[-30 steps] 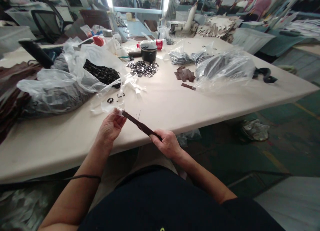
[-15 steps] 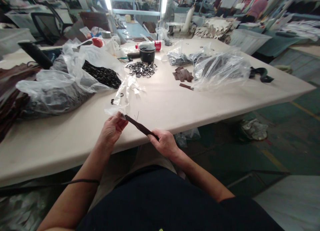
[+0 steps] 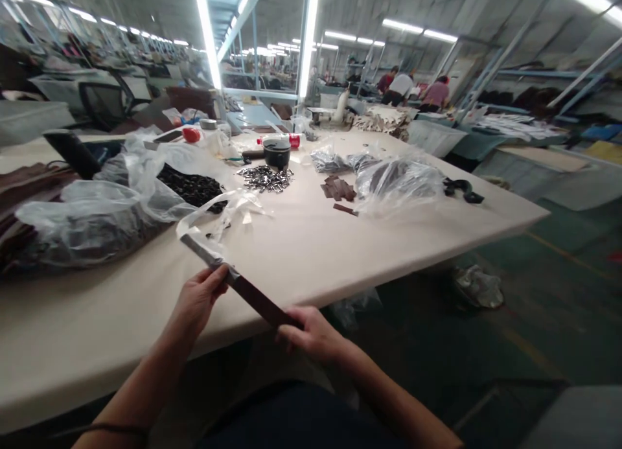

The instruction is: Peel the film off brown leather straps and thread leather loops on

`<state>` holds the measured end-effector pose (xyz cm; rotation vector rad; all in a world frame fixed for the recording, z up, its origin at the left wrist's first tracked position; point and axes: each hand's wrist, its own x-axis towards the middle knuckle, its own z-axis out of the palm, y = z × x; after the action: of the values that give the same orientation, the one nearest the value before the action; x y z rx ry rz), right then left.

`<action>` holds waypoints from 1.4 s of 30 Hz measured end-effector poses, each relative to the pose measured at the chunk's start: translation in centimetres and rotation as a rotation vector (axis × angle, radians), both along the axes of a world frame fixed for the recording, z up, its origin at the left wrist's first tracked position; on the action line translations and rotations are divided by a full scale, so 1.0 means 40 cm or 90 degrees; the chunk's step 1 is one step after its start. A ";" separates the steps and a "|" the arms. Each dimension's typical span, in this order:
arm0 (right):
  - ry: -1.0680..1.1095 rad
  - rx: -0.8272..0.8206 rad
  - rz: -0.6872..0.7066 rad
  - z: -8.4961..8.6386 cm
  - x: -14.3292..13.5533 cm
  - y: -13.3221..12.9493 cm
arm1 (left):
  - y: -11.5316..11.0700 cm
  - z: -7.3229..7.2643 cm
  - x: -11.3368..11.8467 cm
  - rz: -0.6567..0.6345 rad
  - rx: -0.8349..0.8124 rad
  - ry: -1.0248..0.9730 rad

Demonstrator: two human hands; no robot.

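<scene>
A: Largest item?
B: Pale bench, running well off to the person's right. Far end crowded.

A: Next down?
B: Bulging clear bag on the left side, dark contents, type unclear. Second clear bag on the right side, grey matter inside.

A: The dark brown strip?
B: Held slantwise over the bench's near edge, between both hands. Upper-left stretch looks grey; pale film lies beside it.

A: Left hand?
B: Thumb and fingers pinching the strip partway along, where grey meets brown.

A: Right hand?
B: Closed round the lower end, thumb on top. Fingers underneath partly hidden.

A: Smaller finds?
B: Black pot, upright. Just in front of it, heap of shiny metal pieces. To the right, pile of flat brown pieces, near the second bag.

A: Smallest?
B: Lone brown piece, nearer the person than that pile, apart from it.
</scene>
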<state>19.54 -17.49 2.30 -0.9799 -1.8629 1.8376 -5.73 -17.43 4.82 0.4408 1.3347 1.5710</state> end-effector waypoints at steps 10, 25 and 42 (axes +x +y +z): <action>0.014 -0.009 -0.065 -0.027 -0.055 -0.033 | -0.112 -0.062 0.110 -0.254 -0.042 0.081; -0.100 0.041 0.118 -0.170 0.022 -0.089 | -0.237 -0.104 0.061 -0.192 -0.054 0.087; -0.110 0.022 0.135 -0.133 0.016 -0.114 | -0.262 -0.175 0.054 -0.244 -0.025 0.117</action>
<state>20.17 -22.04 -3.03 -0.9900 -2.1694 1.8819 -3.56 -27.92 -2.19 0.7825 1.3229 1.2080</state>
